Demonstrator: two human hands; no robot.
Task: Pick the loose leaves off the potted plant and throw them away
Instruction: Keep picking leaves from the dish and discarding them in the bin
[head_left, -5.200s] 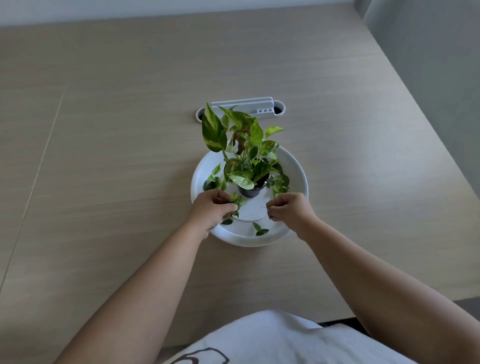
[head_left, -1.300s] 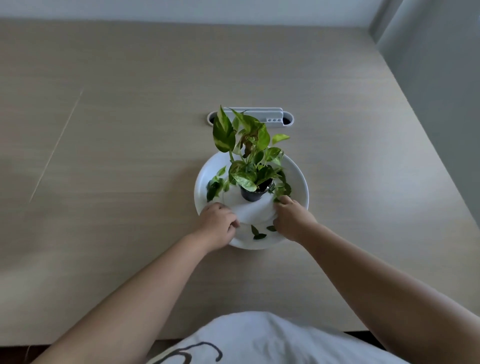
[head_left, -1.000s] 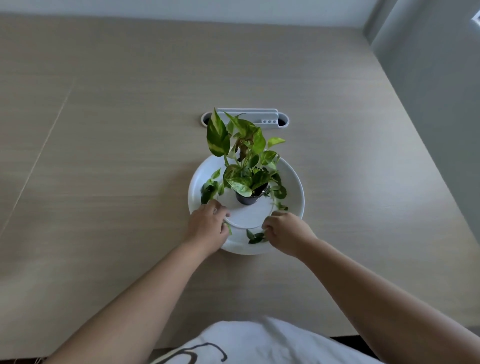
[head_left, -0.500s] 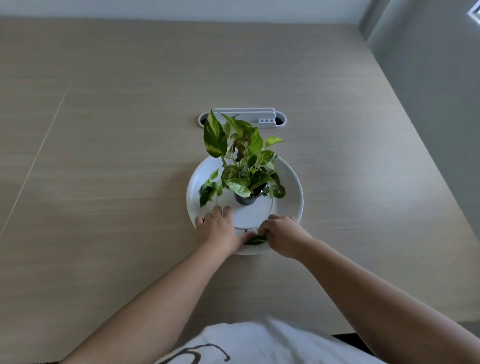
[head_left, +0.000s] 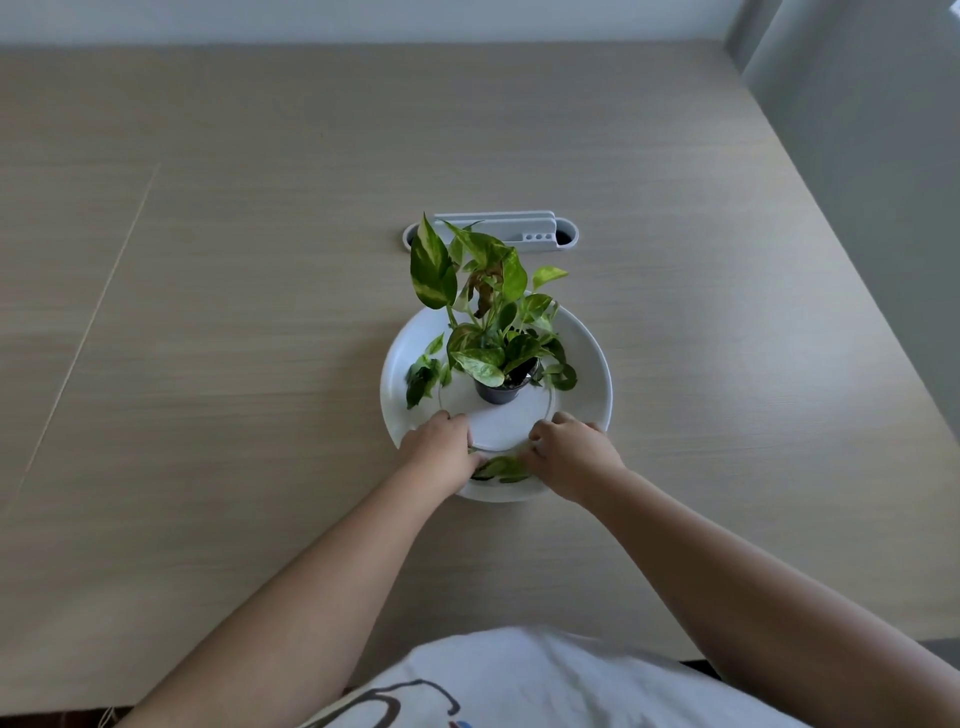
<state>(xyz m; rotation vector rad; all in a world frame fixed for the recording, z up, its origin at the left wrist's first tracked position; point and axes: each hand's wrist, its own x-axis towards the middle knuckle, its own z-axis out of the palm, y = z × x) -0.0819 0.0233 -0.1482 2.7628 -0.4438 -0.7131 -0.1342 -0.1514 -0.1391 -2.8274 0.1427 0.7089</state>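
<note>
A small potted plant (head_left: 491, 322) with green and yellow leaves stands in a dark pot (head_left: 500, 391) at the middle of a white round plate (head_left: 589, 364). Several loose leaves (head_left: 503, 467) lie heaped on the plate's near rim, between my two hands. My left hand (head_left: 441, 452) rests on the near-left rim with its fingers curled against that heap. My right hand (head_left: 574, 452) sits on the near-right rim, fingers curled at the heap's other side. More loose leaves (head_left: 422, 376) lie on the plate's left part.
A white cable-port insert (head_left: 511, 235) is set into the wooden table (head_left: 234, 338) just behind the plant. A grey wall (head_left: 872, 156) runs along the table's right edge. My white shirt (head_left: 519, 680) fills the bottom of the view.
My two hands have drawn together along the plate's near rim, gathering the scattered leaves into one heap between them. The plant has not moved.
</note>
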